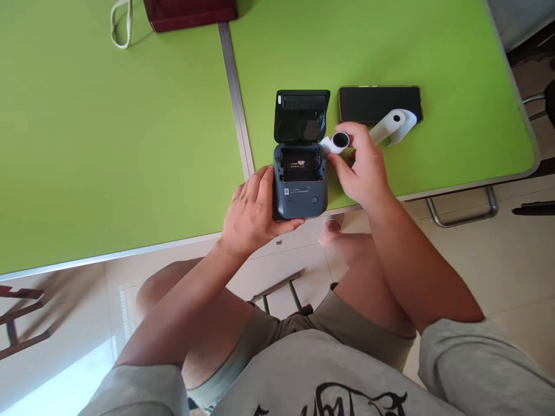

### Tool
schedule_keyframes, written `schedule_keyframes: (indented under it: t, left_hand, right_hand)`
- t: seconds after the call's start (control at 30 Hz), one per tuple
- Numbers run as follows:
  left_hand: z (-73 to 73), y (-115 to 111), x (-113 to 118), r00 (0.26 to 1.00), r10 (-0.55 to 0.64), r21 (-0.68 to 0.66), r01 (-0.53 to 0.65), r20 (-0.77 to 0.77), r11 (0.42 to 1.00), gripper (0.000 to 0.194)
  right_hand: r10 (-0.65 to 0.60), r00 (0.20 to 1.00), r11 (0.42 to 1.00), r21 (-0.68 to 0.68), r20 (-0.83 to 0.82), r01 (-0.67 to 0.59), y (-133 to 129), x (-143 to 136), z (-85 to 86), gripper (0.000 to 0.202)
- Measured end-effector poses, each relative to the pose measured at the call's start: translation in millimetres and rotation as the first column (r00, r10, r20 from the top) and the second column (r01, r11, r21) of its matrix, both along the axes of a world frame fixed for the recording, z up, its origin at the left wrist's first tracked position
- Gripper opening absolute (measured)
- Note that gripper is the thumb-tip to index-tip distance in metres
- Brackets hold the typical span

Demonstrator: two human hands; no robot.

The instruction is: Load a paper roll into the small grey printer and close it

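A small dark blue-grey printer-like device (301, 199) sits at the table's front edge with its black lid (302, 118) raised and its compartment showing. My left hand (254, 211) grips the device's left side, thumb along its front edge. Between the thumb and fingers of my right hand (362, 164) is a small white paper roll (337, 143) with a dark core, held just right of the open compartment. A second white roll (387, 127), partly unwound, lies right of that hand, overlapping a black phone (373, 103).
The green table (130, 144) has a metal seam (234, 92) left of the device. A dark red box (191, 13) stands at the back, with a white cord loop (122, 26) beside it. Metal table legs (463, 214) show below the right edge.
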State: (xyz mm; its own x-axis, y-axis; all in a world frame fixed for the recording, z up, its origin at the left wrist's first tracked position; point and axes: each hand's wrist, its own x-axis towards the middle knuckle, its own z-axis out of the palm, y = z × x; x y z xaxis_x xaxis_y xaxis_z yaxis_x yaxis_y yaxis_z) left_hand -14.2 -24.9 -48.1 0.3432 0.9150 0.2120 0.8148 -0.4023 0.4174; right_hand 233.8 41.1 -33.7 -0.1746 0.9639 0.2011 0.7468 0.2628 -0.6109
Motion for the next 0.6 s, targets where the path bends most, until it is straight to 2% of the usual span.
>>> schedule_keyframes:
  t: [0.07,0.13,0.17,0.23,0.27,0.3,0.33,0.43,0.5,0.6]
  left_hand:
    - [-0.3,0,0,1.0,-0.001,0.005,0.001,0.005,1.0,0.111]
    - [-0.6,0,0,1.0,0.002,0.007,-0.002,0.001,1.0,0.113]
    - [-0.7,0,0,1.0,0.003,0.009,-0.003,-0.003,1.0,0.115]
    - [-0.8,0,0,1.0,0.005,0.017,-0.005,-0.01,1.0,0.117]
    - [-0.8,0,0,1.0,0.006,0.021,-0.006,-0.012,1.0,0.118]
    - [-0.7,0,0,1.0,0.006,0.027,-0.005,-0.012,1.0,0.117]
    - [-0.6,0,-1,1.0,0.005,0.031,-0.004,-0.011,1.0,0.117]
    - [0.1,0,-1,1.0,-0.001,0.03,0.001,-0.009,1.0,0.116]
    - [0.6,1,-2,1.0,-0.001,0.025,0.001,-0.012,1.0,0.115]
    - [1.3,1,-2,1.0,0.007,0.035,-0.006,-0.02,0.999,0.115]
  right_hand:
    - [-0.003,1.0,0.999,0.051,-0.025,0.004,-4,0,6.1,0.039]
    - [-0.053,0.996,0.982,0.175,-0.07,0.065,-7,7,13.8,0.033]
    - [-0.105,0.989,0.956,0.262,-0.105,0.13,-8,12,17.0,0.028]
    - [-0.238,0.954,0.867,0.404,-0.18,0.292,-5,27,19.5,0.026]
    - [-0.296,0.933,0.832,0.426,-0.202,0.356,-2,35,18.3,0.028]
    - [-0.337,0.918,0.821,0.412,-0.209,0.395,3,42,15.5,0.033]
    - [-0.361,0.91,0.83,0.374,-0.205,0.414,8,49,11.5,0.04]
    - [-0.307,0.941,0.913,0.236,-0.14,0.333,23,60,-1.9,0.056]
    - [-0.223,0.972,0.955,0.184,-0.079,0.234,29,62,-5.9,0.056]
    - [-0.096,0.994,0.989,0.107,-0.047,0.101,27,58,-0.9,0.049]
